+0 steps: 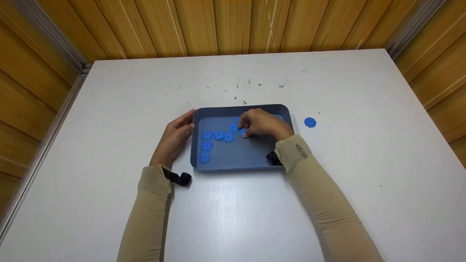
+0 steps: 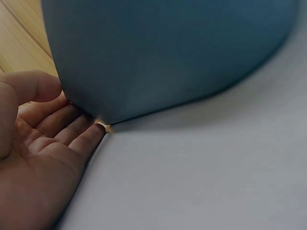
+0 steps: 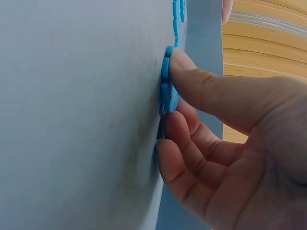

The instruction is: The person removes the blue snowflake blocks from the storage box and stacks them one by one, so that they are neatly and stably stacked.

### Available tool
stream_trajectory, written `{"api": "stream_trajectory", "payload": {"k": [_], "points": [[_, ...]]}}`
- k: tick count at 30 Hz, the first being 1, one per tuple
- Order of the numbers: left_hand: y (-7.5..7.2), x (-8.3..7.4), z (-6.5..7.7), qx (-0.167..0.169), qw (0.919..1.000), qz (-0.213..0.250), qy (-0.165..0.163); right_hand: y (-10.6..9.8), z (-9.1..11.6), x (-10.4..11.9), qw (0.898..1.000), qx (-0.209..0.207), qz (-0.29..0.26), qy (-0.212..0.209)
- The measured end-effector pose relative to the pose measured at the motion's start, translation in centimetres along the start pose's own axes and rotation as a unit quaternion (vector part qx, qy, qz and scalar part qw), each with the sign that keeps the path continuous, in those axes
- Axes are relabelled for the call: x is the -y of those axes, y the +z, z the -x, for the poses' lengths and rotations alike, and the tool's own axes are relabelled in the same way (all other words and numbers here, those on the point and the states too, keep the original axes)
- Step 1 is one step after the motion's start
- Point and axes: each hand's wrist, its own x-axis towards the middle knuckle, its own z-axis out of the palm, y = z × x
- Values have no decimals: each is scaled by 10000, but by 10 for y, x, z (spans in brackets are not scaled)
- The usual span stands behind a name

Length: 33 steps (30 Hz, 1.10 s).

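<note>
In the head view a grey-blue tray (image 1: pixel 236 169) lies on the white table, with several blue interlocking discs (image 1: pixel 207 146), notched round the edge, flat in a bent row inside it. My right hand (image 1: pixel 260 123) is over the tray's middle. In the right wrist view its thumb and fingers pinch a blue disc (image 3: pixel 168 81) close over the tray floor (image 3: pixel 96 115). My left hand (image 1: pixel 174 136) rests against the tray's left side. Seen from the left wrist, its fairly straight fingers (image 2: pixel 84 143) and its thumb touch the tray's outer wall (image 2: pixel 158 72).
One more blue disc (image 1: pixel 310 122) lies on the white table (image 1: pixel 225 211), right of the tray. Small dark marks (image 1: pixel 249 83) spot the tabletop behind the tray. Yellow wood-patterned panels (image 1: pixel 233 27) stand along the back and sides. Both forearms wear tan sleeves (image 1: pixel 145 218).
</note>
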Motion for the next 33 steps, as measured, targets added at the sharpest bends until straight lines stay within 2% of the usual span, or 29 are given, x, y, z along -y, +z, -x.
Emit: {"api": "stream_trajectory", "payload": {"k": [11,24,30,33], "points": [[1,-1,-1,-1,10000,-66,24,-2,4,3,9999,-73,56,109],[0,-1,0,-20,10000,36,17,-10,15,4,9999,-150,-25,-56],[0,0,0,-21,9995,-314,-2,-14,20,2,9993,-297,17,-242],[-1,0,0,-23,9995,-298,-30,-17,25,1,9989,-389,14,-259]]}}
